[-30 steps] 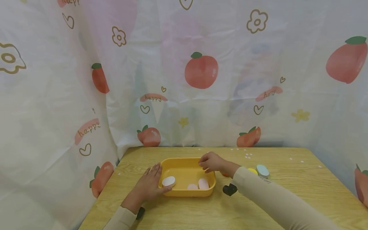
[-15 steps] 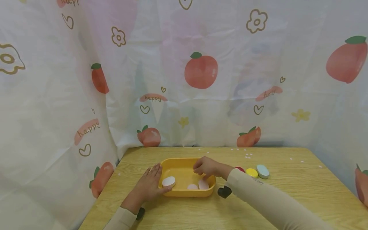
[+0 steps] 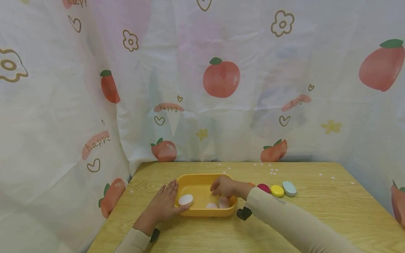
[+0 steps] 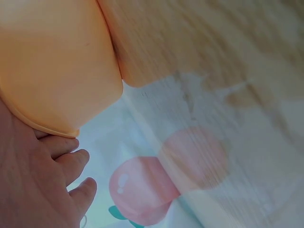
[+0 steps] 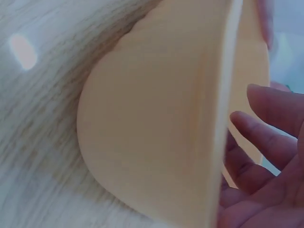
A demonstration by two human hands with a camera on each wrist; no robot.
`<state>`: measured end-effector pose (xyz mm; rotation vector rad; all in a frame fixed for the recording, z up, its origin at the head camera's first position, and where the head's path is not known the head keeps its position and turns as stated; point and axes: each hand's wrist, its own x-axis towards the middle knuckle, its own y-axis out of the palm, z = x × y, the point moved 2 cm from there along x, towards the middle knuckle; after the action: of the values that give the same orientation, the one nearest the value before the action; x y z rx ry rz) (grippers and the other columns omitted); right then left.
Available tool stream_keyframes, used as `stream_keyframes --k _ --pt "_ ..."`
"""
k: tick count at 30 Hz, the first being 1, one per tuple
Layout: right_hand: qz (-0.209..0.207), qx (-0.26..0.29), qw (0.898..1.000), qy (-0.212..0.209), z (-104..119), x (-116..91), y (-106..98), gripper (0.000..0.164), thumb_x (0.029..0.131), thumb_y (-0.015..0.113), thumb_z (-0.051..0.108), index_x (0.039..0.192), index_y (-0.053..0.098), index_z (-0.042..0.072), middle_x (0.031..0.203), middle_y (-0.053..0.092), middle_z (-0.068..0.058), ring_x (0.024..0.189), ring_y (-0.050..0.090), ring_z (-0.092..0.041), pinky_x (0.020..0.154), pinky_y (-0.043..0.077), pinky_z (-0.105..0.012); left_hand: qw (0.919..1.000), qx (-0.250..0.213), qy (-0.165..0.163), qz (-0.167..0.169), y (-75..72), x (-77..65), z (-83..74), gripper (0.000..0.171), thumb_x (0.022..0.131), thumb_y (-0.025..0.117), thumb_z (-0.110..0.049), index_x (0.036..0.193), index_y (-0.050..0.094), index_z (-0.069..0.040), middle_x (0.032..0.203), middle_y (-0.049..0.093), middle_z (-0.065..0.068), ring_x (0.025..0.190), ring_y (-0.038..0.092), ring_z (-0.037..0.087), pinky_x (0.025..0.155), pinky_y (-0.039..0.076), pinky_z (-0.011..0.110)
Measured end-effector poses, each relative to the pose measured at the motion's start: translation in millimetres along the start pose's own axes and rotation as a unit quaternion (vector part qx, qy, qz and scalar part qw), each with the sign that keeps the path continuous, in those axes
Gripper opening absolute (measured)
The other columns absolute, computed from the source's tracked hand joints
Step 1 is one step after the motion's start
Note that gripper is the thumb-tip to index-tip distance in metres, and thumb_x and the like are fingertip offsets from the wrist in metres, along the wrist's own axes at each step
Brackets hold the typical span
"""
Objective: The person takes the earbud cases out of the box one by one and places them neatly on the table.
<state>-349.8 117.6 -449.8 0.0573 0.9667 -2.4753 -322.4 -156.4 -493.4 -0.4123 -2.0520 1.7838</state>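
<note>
A yellow rectangular box (image 3: 205, 213) with rounded corners stands on the table. My left hand (image 3: 164, 203) rests along its left rim with extended fingers, the thumb over the front left corner. My right hand (image 3: 225, 187) is inside the box at its right end, fingertips bent downward. In the right wrist view its thumb (image 5: 278, 109) and forefinger are apart, with nothing visible between them. A white oval piece (image 3: 186, 200) lies in the box's left end. Two pale pink pieces, one round (image 3: 212, 205) and one oblong (image 3: 224, 202), lie at its front right, below the right hand.
Right of the box, a row of rounded pieces lies on the wooden table (image 3: 310, 218): an orange one mostly hidden by the wrist, a dark red one (image 3: 263, 188), a yellow one (image 3: 277, 191) and a light blue oval (image 3: 289, 188). A printed curtain hangs behind.
My right hand has moved from the box's right back rim down and left into the box. The dark red piece has come into view behind the sleeve. The left hand stays put.
</note>
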Motion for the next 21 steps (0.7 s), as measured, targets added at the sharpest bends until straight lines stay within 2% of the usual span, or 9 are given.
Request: stream_keyframes --k 5,11,15,18,21 --pt "0.015 -0.017 1.0 0.008 -0.8 0.2 7.4 0.021 0.088 0.071 0.007 0.108 0.07 0.001 0.092 0.063 -0.004 0.07 0.053 -0.016 0.053 0.05 -0.031 1.0 0.008 -0.003 -0.003 1.6 0.9 0.8 0.107 0.087 0.037 -0.079 0.152 0.022 0.004 0.159 0.017 0.017 0.145 0.017 0.028 0.116 0.011 0.048" --pt "0.043 -0.033 0.998 0.035 1.5 -0.7 9.9 0.025 0.09 0.069 0.01 0.114 0.068 0.002 0.095 0.06 -0.003 0.061 0.045 -0.015 0.05 0.043 -0.027 1.0 0.005 -0.003 -0.005 0.6 1.0 0.4 0.104 0.088 0.04 -0.076 0.152 0.023 0.004 0.159 0.017 0.017 0.145 0.018 0.029 0.116 0.011 0.048" --pt "0.049 -0.044 0.997 0.047 2.6 -0.5 10.5 0.025 0.088 0.07 0.008 0.113 0.069 0.003 0.09 0.058 -0.005 0.053 0.038 -0.013 0.047 0.038 -0.025 1.0 0.002 0.0 -0.004 -0.1 1.1 0.0 0.103 0.088 0.04 -0.075 0.152 0.023 0.004 0.159 0.018 0.017 0.145 0.018 0.029 0.116 0.012 0.049" --pt "0.047 -0.054 0.997 0.041 1.1 1.1 11.0 0.024 0.087 0.071 0.007 0.11 0.07 0.001 0.092 0.06 -0.005 0.058 0.042 -0.013 0.052 0.04 -0.026 1.0 0.004 0.001 -0.003 0.3 1.2 0.2 0.103 0.088 0.04 -0.076 0.152 0.023 0.004 0.159 0.018 0.016 0.145 0.018 0.029 0.116 0.012 0.049" --pt "0.046 -0.067 0.996 0.032 -0.5 3.1 11.5 0.024 0.086 0.072 0.007 0.109 0.071 0.0 0.098 0.063 -0.004 0.069 0.049 -0.014 0.064 0.047 -0.028 1.0 0.004 0.0 -0.002 0.1 1.0 0.0 0.103 0.088 0.04 -0.075 0.152 0.023 0.004 0.159 0.018 0.016 0.145 0.018 0.029 0.116 0.012 0.048"
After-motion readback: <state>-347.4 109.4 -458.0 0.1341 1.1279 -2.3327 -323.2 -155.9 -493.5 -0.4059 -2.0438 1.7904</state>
